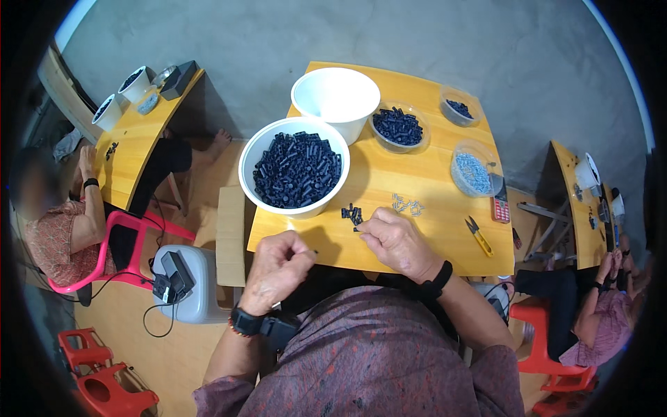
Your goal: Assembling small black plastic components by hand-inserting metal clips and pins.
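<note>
My left hand (279,270) is closed in a pinch just off the table's near edge, with a tiny dark piece (316,251) showing at its fingertips. Over the near part of the table my right hand (397,240) is also closed, fingertips down beside a small pile of black plastic parts (352,213); a small black part at its fingertips is mostly hidden. Just beyond lies a scatter of small pale, silvery pieces (408,204). Left of these stands a large white bucket (248,163) filled with short black tubular parts (299,170).
Farther back on the wooden table (445,240) stand an empty white bucket (337,94), tubs of black parts (397,127) (458,110) and a tub of light-blue pieces (474,172). Yellow-handled snips (479,238) and a red phone (500,207) lie right. People sit at tables on both sides.
</note>
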